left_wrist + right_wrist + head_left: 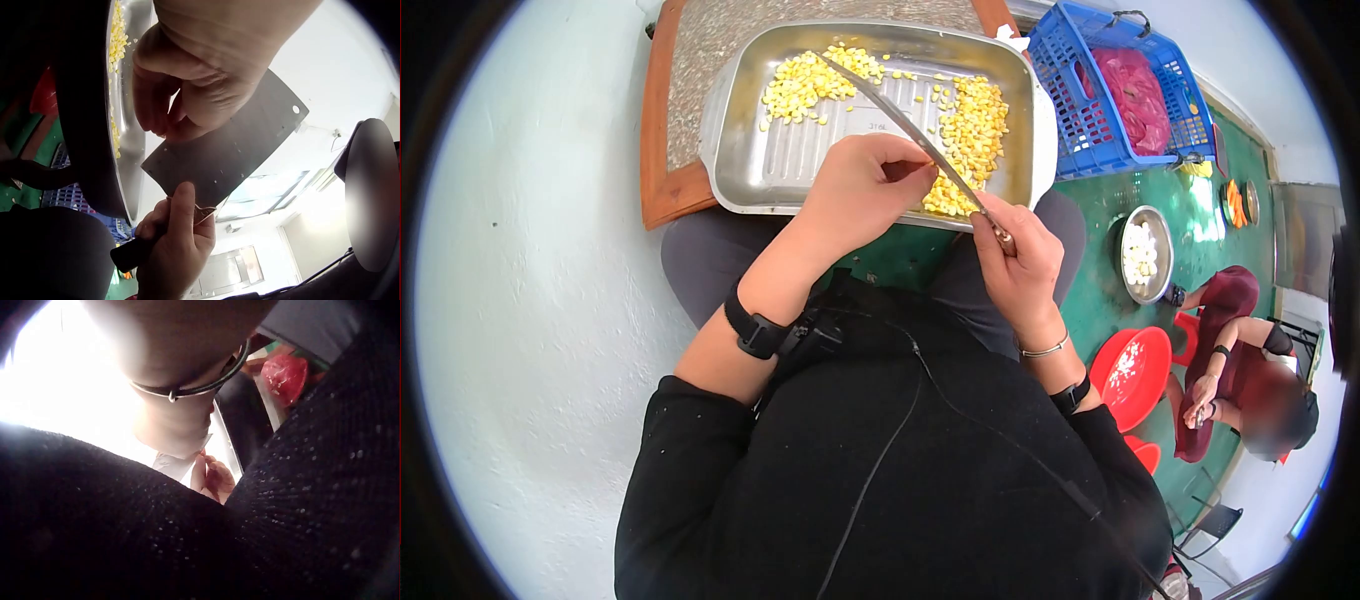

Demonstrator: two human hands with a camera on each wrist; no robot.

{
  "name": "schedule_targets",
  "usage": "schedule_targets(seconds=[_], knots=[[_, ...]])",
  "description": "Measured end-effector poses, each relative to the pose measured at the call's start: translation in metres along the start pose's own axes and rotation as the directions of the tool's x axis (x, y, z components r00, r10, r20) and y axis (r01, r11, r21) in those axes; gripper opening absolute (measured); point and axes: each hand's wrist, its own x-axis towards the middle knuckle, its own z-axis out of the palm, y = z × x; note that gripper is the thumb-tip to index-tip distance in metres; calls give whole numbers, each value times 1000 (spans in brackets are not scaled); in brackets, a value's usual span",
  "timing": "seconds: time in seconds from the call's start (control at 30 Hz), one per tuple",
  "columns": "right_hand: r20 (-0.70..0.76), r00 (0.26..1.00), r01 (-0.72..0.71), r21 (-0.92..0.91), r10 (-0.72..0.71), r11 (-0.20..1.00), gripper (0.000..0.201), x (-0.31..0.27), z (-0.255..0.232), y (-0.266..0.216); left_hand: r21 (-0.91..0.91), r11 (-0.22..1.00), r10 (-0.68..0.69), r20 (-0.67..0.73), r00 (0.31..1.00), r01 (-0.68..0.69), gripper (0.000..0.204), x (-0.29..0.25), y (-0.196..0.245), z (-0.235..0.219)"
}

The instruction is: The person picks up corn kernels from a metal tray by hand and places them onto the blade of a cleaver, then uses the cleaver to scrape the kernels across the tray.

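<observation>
In the head view my right hand (1022, 258) grips the handle of a cleaver (888, 108), its blade seen nearly edge-on above a metal tray (735, 150). The left wrist view shows the broad dark blade (250, 140), with a hole near one corner and small specks on it. My left hand (868, 188) is close against the blade, fingers curled and tips drawn to the thumb; I cannot tell whether a tiny bit is between them. Small yellow pieces like corn kernels lie in the tray, a paler heap (805, 85) at left and a deeper yellow one (975, 125) at right.
The tray rests on a wood-edged table (658, 170). Beside it stands a blue crate (1065, 130) with a pink bag (1135, 100). On the green floor are a metal bowl (1168, 255) of white pieces and a red basin (1155, 365). Another person (1250, 350) sits at the right.
</observation>
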Motion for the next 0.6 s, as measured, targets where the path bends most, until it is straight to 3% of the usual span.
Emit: schedule_targets(seconds=[0.07,0.1,0.17,0.2,0.27,0.3,0.33,0.37,0.4,0.43,0.47,0.5,0.53,0.57,0.6], knots=[[6,1000,-12,-15,12,1000,29,-1,0,2,202,971,142,-36,989,-132,17,2,-1,3],[-9,1000,-3,-27,2,1000,29,-1,0,3,204,970,143,-33,989,-133,17,2,6,3],[-26,1000,5,-39,-6,999,29,-2,0,4,425,904,26,20,999,-32,21,0,26,3],[-34,999,-42,-46,40,998,27,-2,-1,4,427,904,26,22,999,-33,21,0,21,3],[-47,995,-90,-53,88,995,25,-2,-4,5,578,734,326,161,931,-357,29,3,3,2],[-30,974,-224,43,225,974,19,-3,-6,5,578,733,327,165,931,-360,29,5,-3,0],[1,934,-353,135,356,926,15,-3,-8,6,503,806,244,197,949,-312,31,7,-7,-4],[-3,934,-353,135,356,926,15,-3,-9,8,428,868,164,236,958,-254,33,10,-10,-6],[45,890,-441,342,454,830,13,-4,-8,11,429,866,164,240,957,-256,33,13,-7,-5],[114,839,-506,526,533,683,13,-3,-8,13,123,989,51,234,971,-81,34,16,-2,-5],[156,825,-522,580,543,626,14,-1,-10,13,-195,974,-61,264,962,115,35,18,3,-3],[153,825,-520,582,544,625,14,1,-11,13,-192,975,-60,266,962,114,35,22,7,0],[224,788,-546,685,574,482,15,3,-12,14,-504,824,-102,317,943,259,36,26,11,4],[300,750,-559,764,589,323,17,5,-12,13,-740,556,-122,378,918,378,39,30,13,8],[333,729,-589,751,598,299,20,8,-14,12,-738,558,-120,379,917,378,39,33,14,12]])
